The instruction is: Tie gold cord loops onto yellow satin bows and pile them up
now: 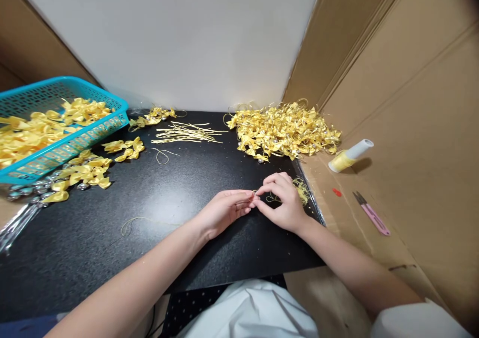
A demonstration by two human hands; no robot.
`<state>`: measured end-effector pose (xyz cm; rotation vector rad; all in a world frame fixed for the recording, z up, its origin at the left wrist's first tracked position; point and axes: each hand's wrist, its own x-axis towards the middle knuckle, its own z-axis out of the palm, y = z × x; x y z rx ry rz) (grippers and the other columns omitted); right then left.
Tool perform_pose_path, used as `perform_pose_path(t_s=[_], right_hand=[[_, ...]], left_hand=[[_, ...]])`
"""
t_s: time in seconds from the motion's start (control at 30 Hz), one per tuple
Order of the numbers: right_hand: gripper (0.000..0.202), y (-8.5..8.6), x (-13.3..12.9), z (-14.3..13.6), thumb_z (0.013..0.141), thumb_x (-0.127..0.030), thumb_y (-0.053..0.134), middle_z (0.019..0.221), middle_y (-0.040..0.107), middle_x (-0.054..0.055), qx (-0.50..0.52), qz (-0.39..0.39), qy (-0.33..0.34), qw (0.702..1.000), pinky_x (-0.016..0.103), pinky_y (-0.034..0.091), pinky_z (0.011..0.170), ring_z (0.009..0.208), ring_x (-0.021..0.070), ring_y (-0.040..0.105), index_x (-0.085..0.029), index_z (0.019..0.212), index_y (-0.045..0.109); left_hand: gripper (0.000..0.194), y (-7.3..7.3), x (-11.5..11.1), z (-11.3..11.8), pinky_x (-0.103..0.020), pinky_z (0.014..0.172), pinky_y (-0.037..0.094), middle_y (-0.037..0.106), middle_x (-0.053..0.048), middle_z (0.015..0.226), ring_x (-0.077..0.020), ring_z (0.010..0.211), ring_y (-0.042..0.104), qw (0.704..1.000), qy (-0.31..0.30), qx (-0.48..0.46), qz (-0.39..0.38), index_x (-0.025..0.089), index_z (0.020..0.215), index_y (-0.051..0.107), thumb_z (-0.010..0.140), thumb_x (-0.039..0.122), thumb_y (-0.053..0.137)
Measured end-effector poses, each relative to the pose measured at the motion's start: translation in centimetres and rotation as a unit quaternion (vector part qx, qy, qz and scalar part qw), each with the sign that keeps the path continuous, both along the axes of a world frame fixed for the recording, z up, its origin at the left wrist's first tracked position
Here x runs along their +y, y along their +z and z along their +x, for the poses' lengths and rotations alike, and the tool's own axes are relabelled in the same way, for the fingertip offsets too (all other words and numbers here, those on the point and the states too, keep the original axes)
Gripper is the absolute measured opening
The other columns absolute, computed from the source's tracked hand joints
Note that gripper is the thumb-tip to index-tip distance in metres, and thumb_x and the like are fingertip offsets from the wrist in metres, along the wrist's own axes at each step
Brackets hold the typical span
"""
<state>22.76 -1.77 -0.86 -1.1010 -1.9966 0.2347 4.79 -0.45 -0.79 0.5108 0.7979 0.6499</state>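
Observation:
My left hand is closed in a pinch, thumb against fingers, over the black table. Facing it, my right hand pinches at the same spot, fingertips nearly touching the left ones. Between them shows a bit of thin gold cord; most of it is hidden by the fingers. Just behind the right hand lies a small tangle of gold cord. A loose strand of cord lies on the table left of my left forearm.
A blue basket of yellow ribbon bows stands left, with silver bells and bows beside it. Behind are cut gold cords and a heap of finished bows. Right: a thread spool and pink snips.

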Motion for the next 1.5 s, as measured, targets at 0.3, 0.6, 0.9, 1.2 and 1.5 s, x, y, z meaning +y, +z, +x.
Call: perform_pose_path(t_s=[0.3, 0.6, 0.9, 1.2, 1.5], right_hand=[[0.010, 0.3, -0.2, -0.3, 0.082, -0.026, 0.063, 0.077, 0.063, 0.003, -0.052, -0.014, -0.037, 0.998, 0.040, 0.037, 0.079, 0.083, 0.0214, 0.054, -0.025, 0.073, 0.065], [0.013, -0.4, -0.6, -0.3, 0.091, -0.025, 0.055, 0.085, 0.068, 0.004, -0.131, 0.057, -0.063, 0.988, 0.043, 0.027, 0.082, 0.086, 0.0217, 0.054, -0.024, 0.081, 0.063], [0.015, 0.1, 0.1, 0.5, 0.096, -0.026, 0.047, 0.095, 0.061, 0.006, -0.102, -0.076, -0.017, 0.992, 0.039, 0.032, 0.081, 0.093, 0.0214, 0.050, -0.022, 0.084, 0.055], [0.014, 1.2, 1.0, 2.6, 0.096, -0.026, 0.045, 0.096, 0.058, 0.004, -0.067, -0.226, 0.070, 0.969, 0.039, 0.036, 0.086, 0.096, 0.0208, 0.048, -0.022, 0.082, 0.049], [0.018, 2.1, 1.7, 4.1, 0.095, -0.028, 0.045, 0.090, 0.055, 0.003, -0.081, -0.283, 0.121, 0.948, 0.036, 0.040, 0.086, 0.091, 0.0191, 0.048, -0.022, 0.079, 0.048]], left_hand=[[0.022, 0.0, -0.1, 0.3, -0.021, 0.072, 0.046, 0.073, -0.007, 0.080, -0.0108, 0.075, 0.062, 1.000, 0.021, 0.017, -0.008, 0.010, 0.081, 0.076, 0.064, 0.023, 0.083], [0.021, -0.1, -0.3, 0.4, -0.021, 0.073, 0.048, 0.073, -0.008, 0.086, -0.0130, 0.081, 0.063, 0.999, 0.046, 0.003, -0.003, 0.012, 0.084, 0.077, 0.068, 0.025, 0.080], [0.026, -0.5, -0.6, -0.1, -0.022, 0.061, 0.041, 0.074, -0.007, 0.087, -0.0086, 0.063, 0.053, 0.987, 0.025, 0.106, 0.115, 0.015, 0.087, 0.077, 0.063, 0.025, 0.080], [0.028, -0.2, -0.5, -0.3, -0.021, 0.052, 0.029, 0.066, -0.002, 0.072, -0.0077, 0.055, 0.044, 0.954, 0.037, 0.197, 0.222, 0.016, 0.097, 0.069, 0.076, 0.034, 0.067], [0.026, 0.0, -0.4, -0.4, -0.021, 0.050, 0.023, 0.053, 0.003, 0.063, -0.0064, 0.052, 0.036, 0.958, 0.060, 0.192, 0.205, 0.015, 0.095, 0.064, 0.075, 0.030, 0.062]])
